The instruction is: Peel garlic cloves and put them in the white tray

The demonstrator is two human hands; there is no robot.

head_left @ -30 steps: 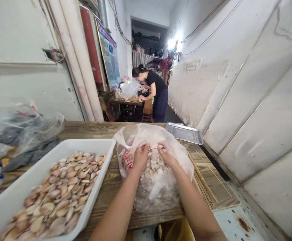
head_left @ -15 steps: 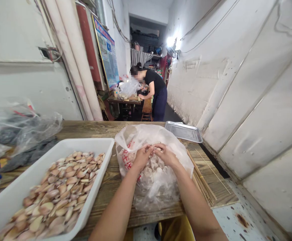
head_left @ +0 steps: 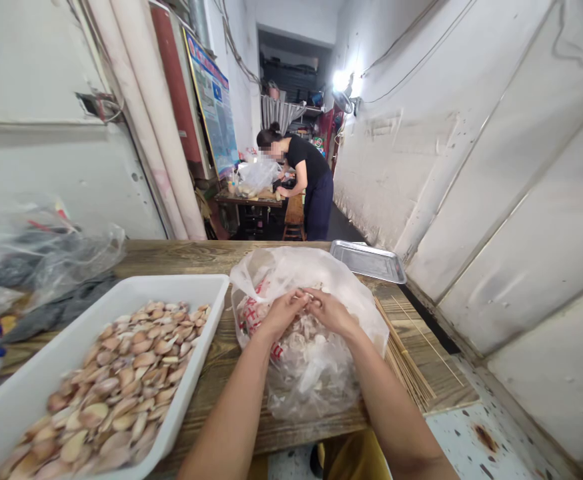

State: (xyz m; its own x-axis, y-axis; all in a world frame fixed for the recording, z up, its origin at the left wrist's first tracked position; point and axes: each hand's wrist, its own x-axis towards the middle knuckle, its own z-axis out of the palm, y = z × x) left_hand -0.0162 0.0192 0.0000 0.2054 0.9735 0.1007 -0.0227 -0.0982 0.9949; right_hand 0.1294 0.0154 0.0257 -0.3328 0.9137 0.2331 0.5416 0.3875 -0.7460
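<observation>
My left hand (head_left: 285, 312) and my right hand (head_left: 330, 311) meet over an open plastic bag (head_left: 311, 383), translucent white with red print. The fingers of both are pinched together around a small piece of garlic, mostly hidden by them. Under my hands, papery garlic skins and pale bits (head_left: 304, 340) fill the bag's mouth. To the left stands a white plastic tub (head_left: 220, 297) holding a wide spread of loose garlic cloves (head_left: 136, 360), most with pinkish-tan skins.
Thin wooden skewers (head_left: 404, 360) lie on the wooden table (head_left: 186, 252) right of the bag. A metal tray (head_left: 369, 261) rests at the far right edge. Clear plastic bags (head_left: 76, 257) crowd the left side. Beyond, another person (head_left: 314, 173) bends over a small table.
My fingers have shifted slightly at the pinch, with both hands staying together over the bag. The tub and its cloves look the same.
</observation>
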